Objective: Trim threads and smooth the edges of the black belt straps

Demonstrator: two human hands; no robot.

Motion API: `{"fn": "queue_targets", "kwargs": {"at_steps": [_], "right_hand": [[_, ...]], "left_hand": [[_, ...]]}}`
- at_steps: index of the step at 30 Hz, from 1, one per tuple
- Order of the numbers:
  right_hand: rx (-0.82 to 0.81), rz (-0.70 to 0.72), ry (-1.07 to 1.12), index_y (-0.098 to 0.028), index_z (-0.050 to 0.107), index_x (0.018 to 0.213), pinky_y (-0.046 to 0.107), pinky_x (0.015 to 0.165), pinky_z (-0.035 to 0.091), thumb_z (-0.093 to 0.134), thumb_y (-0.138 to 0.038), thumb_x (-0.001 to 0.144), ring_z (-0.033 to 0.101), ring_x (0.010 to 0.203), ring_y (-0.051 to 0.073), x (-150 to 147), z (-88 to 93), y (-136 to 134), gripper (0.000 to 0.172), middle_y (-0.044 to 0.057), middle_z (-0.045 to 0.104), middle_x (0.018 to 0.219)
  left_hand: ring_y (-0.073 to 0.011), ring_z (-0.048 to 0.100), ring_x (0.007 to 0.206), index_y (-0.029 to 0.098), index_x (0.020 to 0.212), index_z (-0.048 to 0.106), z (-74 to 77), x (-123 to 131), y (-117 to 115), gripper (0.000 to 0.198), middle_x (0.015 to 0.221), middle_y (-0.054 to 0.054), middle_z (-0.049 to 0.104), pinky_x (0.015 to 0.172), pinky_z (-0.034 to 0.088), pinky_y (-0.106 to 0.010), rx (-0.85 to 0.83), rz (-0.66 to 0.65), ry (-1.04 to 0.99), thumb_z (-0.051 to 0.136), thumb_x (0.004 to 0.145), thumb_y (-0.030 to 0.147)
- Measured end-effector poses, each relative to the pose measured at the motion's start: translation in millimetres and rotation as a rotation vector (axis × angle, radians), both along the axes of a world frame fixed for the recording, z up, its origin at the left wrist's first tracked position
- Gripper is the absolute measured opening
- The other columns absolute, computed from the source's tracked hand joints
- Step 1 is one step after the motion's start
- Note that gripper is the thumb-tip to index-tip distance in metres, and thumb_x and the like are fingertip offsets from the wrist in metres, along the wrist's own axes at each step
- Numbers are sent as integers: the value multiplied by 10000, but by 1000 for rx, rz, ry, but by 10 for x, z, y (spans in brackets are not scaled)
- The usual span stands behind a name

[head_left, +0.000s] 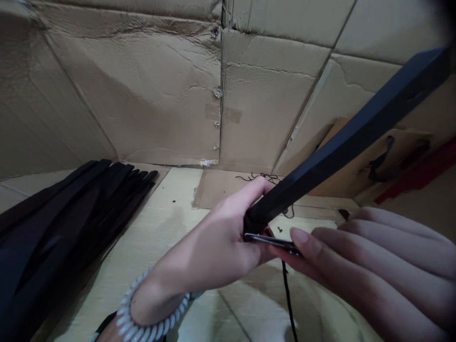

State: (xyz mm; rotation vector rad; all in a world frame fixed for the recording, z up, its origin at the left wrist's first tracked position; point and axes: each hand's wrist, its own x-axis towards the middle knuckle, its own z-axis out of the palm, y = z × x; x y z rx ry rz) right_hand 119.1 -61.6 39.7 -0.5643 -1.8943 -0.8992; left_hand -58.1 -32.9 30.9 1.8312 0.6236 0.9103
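My left hand (228, 242) is closed around the lower end of a long black strip (338, 152). The strip runs up to the right edge of the view and looks stiff and smooth. In my right hand (370, 261), small metal thread snips (272, 241) are pinched between thumb and fingers. Their pointed tip lies at the strip's lower end, by the base of my left thumb; whether it touches the strip I cannot tell. A black cord (288, 299) hangs down below my hands. A clear coiled band (142, 313) circles my left wrist.
A pile of black strips (71, 223) lies on the left of the pale tabletop (156, 247). Cardboard sheets (160, 95) stand behind it. Loose black threads (270, 178) lie at the back. Something red (416, 171) is at the far right.
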Motion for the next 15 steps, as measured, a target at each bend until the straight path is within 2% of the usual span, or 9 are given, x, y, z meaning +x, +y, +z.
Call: {"fn": "queue_targets", "kwargs": {"at_steps": [5, 11, 15], "right_hand": [[-15, 18, -28, -213, 564, 513, 354, 525, 429, 505, -73, 964, 539, 429, 90, 2, 6, -9, 476, -66, 645, 524], [-73, 11, -130, -187, 655, 559, 323, 472, 447, 620, -92, 913, 531, 395, 85, 62, 28, -45, 368, -46, 630, 485], [-102, 29, -106, -177, 659, 589, 326, 508, 467, 613, -109, 923, 547, 427, 90, 91, 27, -42, 344, -39, 643, 518]], "left_hand": [[-69, 519, 654, 246, 1000, 489, 0, -1, 3, 270, 778, 84, 531, 594, 459, -183, -4, 3, 4, 653, 837, 107], [-83, 538, 674, 269, 985, 477, -13, -13, 19, 317, 788, 85, 520, 572, 439, -197, -11, -29, 12, 658, 809, 77], [-89, 526, 685, 265, 975, 493, -14, -14, 22, 306, 796, 79, 513, 574, 432, -203, -16, -7, 15, 670, 799, 88]]}}
